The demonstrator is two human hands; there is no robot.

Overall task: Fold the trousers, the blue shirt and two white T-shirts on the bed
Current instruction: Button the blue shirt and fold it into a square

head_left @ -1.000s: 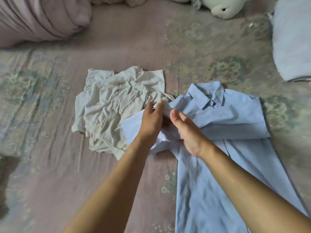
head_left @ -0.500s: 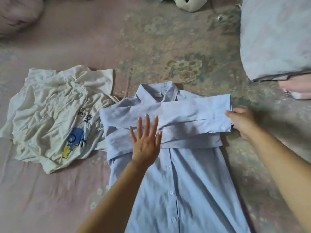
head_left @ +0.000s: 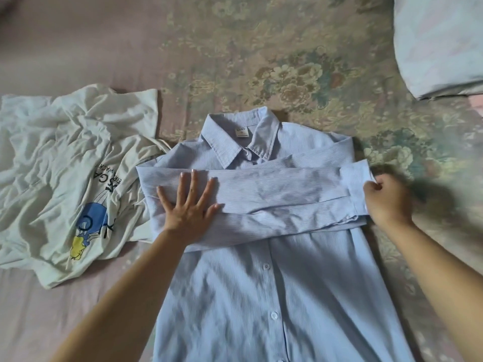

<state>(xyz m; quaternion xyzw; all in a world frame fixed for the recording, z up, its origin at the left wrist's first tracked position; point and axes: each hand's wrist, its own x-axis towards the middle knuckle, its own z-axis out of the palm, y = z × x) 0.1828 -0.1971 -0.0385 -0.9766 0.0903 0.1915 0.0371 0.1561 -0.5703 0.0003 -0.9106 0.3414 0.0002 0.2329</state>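
- Blue shirt (head_left: pixel 274 270) lies button side up at frame centre, collar (head_left: pixel 240 145) toward 12 o'clock, hem running off at 6. Both sleeves are crossed over the chest.
- My left hand (head_left: pixel 189 205): flat, fingers spread, pressing the crossed sleeves at the shirt's 9 o'clock edge. No grip there, just weight.
- My right hand (head_left: pixel 386 202): fingers curled, pinching the cuff (head_left: pixel 356 189) at the shirt's 3 o'clock edge. The hand is blurred, so I can't tell exact finger placement.
- Step in hand, I judge: squaring the upper sleeve across the chest.
- To do it well: keep the left palm down as an anchor, draw the cuff taut toward 3 o'clock, and line it up w/ the side seam. Lay it down rather than drop it, so the lower sleeve doesn't drag askew. Smooth toward 3 o'clock before lifting either hand.
- White T-shirt (head_left: pixel 65 178) w/ a blue & yellow print sits crumpled at 9 o'clock, touching the shirt's shoulder and not yet folded. Can't tell if a 2nd one is in the heap. No trousers in view.
- Bed (head_left: pixel 235 61): pinkish sheet w/ a faded floral pattern. It looks soft, so I expect folds to shift.
- Pale pillow (head_left: pixel 439 43) at 2 o'clock, well apart.
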